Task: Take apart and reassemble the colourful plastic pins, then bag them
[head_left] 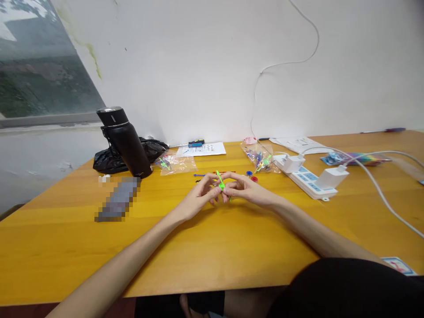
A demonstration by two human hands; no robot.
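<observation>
- I judge the step in hand to be working a small green piece (221, 186) with both hands; the next move calls for a light, steady pinch.
- My left hand (201, 194) is drawn into a pinch on it; my right hand (247, 189) pinches it too, fingers curled in.
- It sits between my fingertips, above the table (198, 260).
- Counted: one blue disc (249, 173) and one red disc (254, 179) beyond my hands, two clear bags (182, 164), one power strip (306, 179), one black bottle (129, 148).
</observation>
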